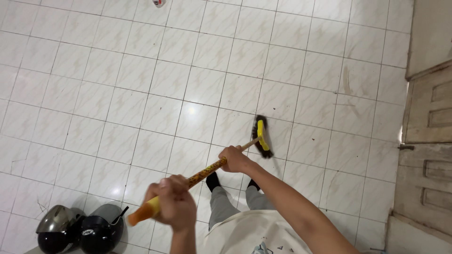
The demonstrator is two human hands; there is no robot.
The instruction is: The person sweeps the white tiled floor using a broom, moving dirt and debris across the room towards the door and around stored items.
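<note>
Both hands clamped on broom (214, 167): left hand (173, 203) near the orange handle end, right hand (234, 158) further along the patterned stick. Yellow head, dark bristles on glossy white tiled floor (141, 94) beyond the right hand. Two shiny helmets (80, 229) beside the left hand.

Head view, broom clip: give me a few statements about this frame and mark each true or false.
1. Both hands grip the broom handle. True: the left hand is near the orange end, the right hand nearer the head.
2. The broom head is red. False: it is yellow with dark bristles.
3. Two dark helmets sit on the floor at lower left. True.
4. The floor is bare wood. False: it is pale tile.
5. A wooden door stands at the right. True.
</note>
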